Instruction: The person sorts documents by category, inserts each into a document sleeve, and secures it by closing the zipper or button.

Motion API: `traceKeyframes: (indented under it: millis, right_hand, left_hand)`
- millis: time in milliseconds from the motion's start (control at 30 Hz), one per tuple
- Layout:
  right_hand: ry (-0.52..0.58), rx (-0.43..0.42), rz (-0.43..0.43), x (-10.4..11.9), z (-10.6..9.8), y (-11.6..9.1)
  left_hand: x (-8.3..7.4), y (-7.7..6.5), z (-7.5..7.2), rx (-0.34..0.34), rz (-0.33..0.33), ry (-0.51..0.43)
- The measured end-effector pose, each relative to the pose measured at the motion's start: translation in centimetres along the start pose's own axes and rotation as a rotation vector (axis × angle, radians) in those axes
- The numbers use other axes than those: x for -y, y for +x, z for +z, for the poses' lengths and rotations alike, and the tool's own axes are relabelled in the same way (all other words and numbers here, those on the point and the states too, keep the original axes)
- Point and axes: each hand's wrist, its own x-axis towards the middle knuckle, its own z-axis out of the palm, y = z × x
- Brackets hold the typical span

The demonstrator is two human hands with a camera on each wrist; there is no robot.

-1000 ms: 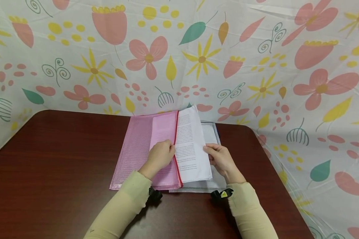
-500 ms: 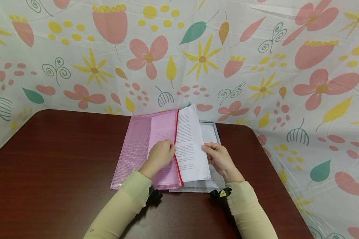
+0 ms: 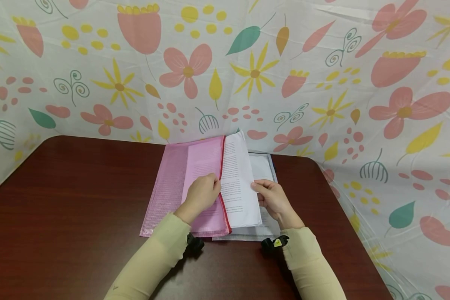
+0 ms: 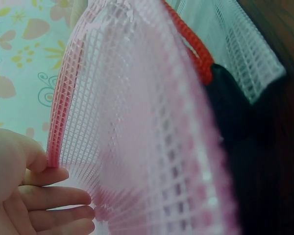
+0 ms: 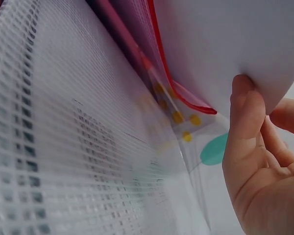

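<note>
A pink mesh zipper pouch (image 3: 168,183) with a red zipper edge lies on the table, its opening to the right. My left hand (image 3: 201,193) pinches the pouch's edge between thumb and forefinger; in the left wrist view that hand (image 4: 39,196) has its other fingers loosely bent beside the mesh. Printed paper sheets (image 3: 240,183) sit partly inside the pouch and stick out to the right. My right hand (image 3: 275,200) pinches their right edge; the right wrist view shows the thumb and fingers on either side of the paper (image 5: 225,44).
Under the sheets lies a clear white mesh pouch (image 3: 266,164) with printed paper inside. The dark wooden table (image 3: 71,200) reaches far to the left. A flower-patterned cloth (image 3: 195,116) hangs behind and to the right.
My right hand has shifted slightly left, and the sheets have slid a little farther into the pink pouch. My left hand keeps its hold on the pouch edge.
</note>
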Motion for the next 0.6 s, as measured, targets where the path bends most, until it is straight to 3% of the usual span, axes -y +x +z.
traceKeyframes:
  millis: [600]
  right_hand:
    - [-0.096,-0.044,0.018,0.62,-0.07,0.78]
  left_hand:
    - [-0.20,-0.08,-0.12,-0.031,0.002,0.003]
